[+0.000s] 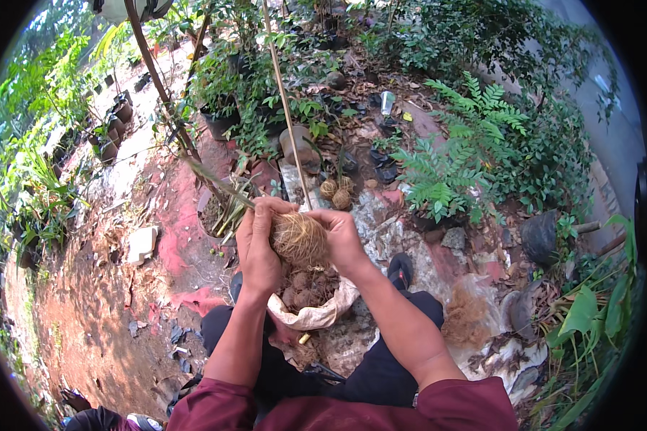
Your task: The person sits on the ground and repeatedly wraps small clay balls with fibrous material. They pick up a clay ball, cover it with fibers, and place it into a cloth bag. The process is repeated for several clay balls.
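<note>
My left hand [261, 248] cups the left side of a round ball wrapped in tan coconut-like fibre [300, 240]. From beside that hand a long green leaf or stem [221, 184] slants up and left; its base is hidden. My right hand [342, 242] curls against the ball's right side, fingertips at its upper edge. Any thread between those fingers is too small to make out. Below the ball, between my knees, stands a whitish sack [315, 319] with its rim rolled down, holding several dark brown clumps [302, 293].
Several finished-looking fibre balls with leaves [341, 193] sit ahead. A thin stick [284, 102] rises beyond my hands. Cut leaves lie on a round pot [215, 215] at left. Loose brown fibre [466, 315] lies on plastic at right. Another person's shoe [144, 422] shows lower left.
</note>
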The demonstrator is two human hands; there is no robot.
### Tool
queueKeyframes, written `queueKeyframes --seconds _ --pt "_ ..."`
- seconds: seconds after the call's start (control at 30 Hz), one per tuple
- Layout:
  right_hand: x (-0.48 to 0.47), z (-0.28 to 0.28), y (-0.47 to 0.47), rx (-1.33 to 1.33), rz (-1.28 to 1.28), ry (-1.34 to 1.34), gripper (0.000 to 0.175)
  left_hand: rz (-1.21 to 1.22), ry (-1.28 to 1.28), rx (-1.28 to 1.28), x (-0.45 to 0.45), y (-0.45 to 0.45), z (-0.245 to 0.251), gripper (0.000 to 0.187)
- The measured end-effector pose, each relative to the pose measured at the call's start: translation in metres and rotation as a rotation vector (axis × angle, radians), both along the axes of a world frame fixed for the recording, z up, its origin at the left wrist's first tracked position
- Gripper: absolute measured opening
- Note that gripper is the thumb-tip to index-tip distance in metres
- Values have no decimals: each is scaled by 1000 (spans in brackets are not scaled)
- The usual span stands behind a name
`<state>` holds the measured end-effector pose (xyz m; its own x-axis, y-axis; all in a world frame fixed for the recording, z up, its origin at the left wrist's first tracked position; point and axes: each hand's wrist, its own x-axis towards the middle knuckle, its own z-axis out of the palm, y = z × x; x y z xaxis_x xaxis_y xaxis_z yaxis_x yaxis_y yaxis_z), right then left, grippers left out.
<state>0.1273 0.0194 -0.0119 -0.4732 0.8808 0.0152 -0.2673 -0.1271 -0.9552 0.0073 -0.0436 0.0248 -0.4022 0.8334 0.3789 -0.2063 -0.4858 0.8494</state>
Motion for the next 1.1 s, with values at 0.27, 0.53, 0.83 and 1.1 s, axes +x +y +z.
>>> queueKeyframes --seconds 0.27,0.53,0.83,1.1 --pt "0 9 -38 651 22 -326 19 -34 -398 -78 -27 4 6 35" --pt "-6 43 -53 910 -26 -277 7 53 93 -193 -30 0 -4 28" --pt "-2 20 0 139 -146 -71 11 -196 -1 82 -20 -3 0 38" --pt "-12 -13 -16 -122 131 132 16 -101 -349 -14 -24 3 -2 38"
